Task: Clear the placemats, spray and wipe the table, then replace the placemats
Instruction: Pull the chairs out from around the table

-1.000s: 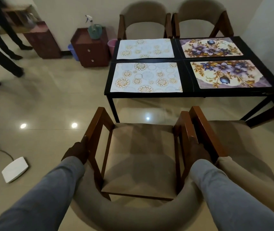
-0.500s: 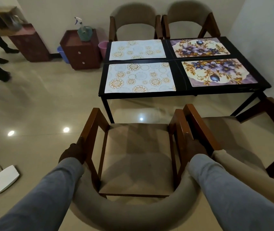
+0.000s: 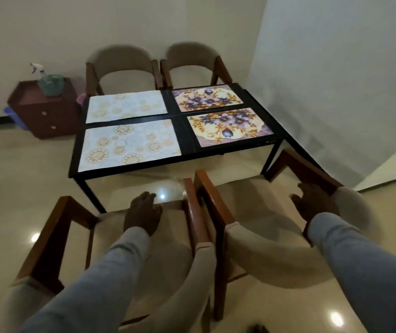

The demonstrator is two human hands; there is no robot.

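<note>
Four placemats (image 3: 130, 143) are lying flat on the black desk (image 3: 185, 131), two pale at its left, two floral at its right. Nearer than the desk, the left hand (image 3: 143, 214) is hovering loosely spread over one chair (image 3: 110, 236), while the right hand (image 3: 314, 205) is reaching, fingers relaxed, toward the neighbouring chair's armrest (image 3: 310, 169).

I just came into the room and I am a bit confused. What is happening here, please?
A person stands behind two chairs pulled back from a black table. The left hand hovers open over the left chair; the right hand reaches to the right chair, at its far armrest. All four placemats lie on the table: two pale ones on the left, two floral ones on the right. A spray bottle waits on a small cabinet. No clearing has begun.
</note>
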